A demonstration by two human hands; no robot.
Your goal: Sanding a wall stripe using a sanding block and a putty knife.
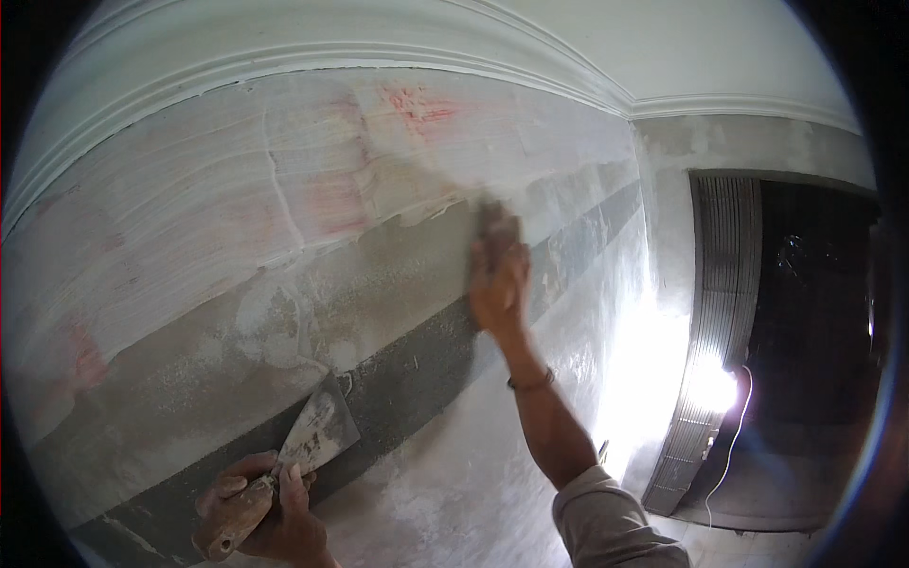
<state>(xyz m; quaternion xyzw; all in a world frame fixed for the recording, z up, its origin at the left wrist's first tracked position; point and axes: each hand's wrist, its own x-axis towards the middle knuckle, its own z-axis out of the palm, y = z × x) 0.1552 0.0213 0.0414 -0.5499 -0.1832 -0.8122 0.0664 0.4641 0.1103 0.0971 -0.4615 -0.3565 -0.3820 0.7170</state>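
Note:
At the lower left, my left hand (287, 522) grips a putty knife (321, 429) by its worn wooden handle. Its triangular metal blade is smeared with pale filler and points up in front of the wall (398, 298). My right hand (501, 284) reaches high against that wall, fingers around a dark object (499, 224) too motion-blurred to name. Wet pale skim coat (213, 184) with ridges and reddish patches covers the upper band of wall. Below it run a grey-brown band and a darker grey stripe (412, 383).
A white cornice (369, 53) borders the ceiling above the wall. To the right, a bright work lamp (714, 390) with a white cable (731, 454) glares beside a folded metal shutter (721, 270) at a dark doorway (809, 319). Pale floor tiles (746, 547) show below.

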